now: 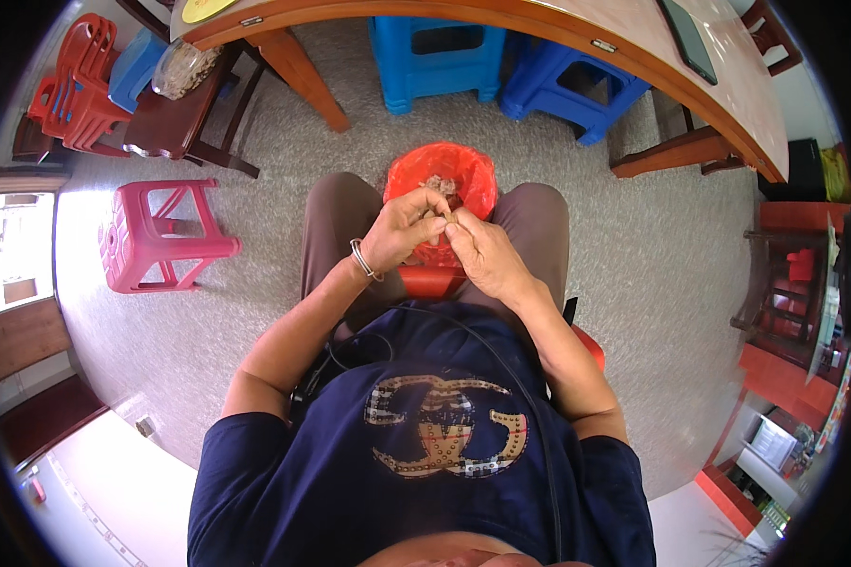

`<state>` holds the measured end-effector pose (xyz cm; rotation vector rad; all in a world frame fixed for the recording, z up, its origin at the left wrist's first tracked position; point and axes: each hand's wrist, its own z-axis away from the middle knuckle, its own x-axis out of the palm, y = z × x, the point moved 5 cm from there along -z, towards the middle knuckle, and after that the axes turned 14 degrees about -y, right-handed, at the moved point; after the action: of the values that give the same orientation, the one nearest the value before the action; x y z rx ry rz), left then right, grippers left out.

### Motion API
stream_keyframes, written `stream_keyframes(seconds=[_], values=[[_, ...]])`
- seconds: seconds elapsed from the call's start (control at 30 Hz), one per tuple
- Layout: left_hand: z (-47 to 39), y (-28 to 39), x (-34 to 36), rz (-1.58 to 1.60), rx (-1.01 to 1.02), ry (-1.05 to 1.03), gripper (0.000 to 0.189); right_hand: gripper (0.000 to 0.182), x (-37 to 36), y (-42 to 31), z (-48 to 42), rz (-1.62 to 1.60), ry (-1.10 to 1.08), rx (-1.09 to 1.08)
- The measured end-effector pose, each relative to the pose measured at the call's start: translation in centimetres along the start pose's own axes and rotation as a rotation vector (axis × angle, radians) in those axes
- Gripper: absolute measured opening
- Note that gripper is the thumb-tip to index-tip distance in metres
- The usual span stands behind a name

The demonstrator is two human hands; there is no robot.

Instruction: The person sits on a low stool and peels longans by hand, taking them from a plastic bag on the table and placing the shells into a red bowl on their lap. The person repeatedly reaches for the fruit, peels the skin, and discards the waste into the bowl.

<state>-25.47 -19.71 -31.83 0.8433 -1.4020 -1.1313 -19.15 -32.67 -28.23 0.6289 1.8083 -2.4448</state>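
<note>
Between my knees stands a bin lined with a red plastic bag (405,170), with pale brown scraps (440,186) inside that look like shells. Over its near side my two hands meet at the fingertips. My left hand (405,228), with bangles at the wrist, pinches a small tan piece (449,218), possibly a peanut. The thumb and forefinger of my right hand (484,249) grip the same piece from the other side. Fingers hide most of it, so its exact kind is unclear.
A wooden table (425,8) spans the far side, with a black phone (688,42) on top. Blue plastic stools (436,67) stand beneath it. To the left are a pink stool (138,234) and a dark wooden chair (177,117) bearing a clear container (183,69) of tan pieces.
</note>
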Motion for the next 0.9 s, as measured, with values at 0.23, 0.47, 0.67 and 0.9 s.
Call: stream_keyframes(seconds=[0.23,0.47,0.67,0.9], values=[[0.1,-0.1,-0.3,-0.032,-0.082,-0.08,0.014,0.03,-0.1,0.3,-0.1,0.069,-0.072,0.022],[-0.1,-0.5,0.2,0.417,-0.111,-0.018,0.025,0.028,-2.0,2.5,-0.7,0.16,0.144,0.146],[0.0,-0.9,-0.4,0.418,-0.114,0.043,0.027,0.029,-2.2,2.7,-0.7,0.306,0.274,0.176],[-0.3,-2.0,-0.4,0.177,-0.185,0.067,0.031,0.029,-0.9,-0.3,-0.4,0.281,0.299,-0.059]])
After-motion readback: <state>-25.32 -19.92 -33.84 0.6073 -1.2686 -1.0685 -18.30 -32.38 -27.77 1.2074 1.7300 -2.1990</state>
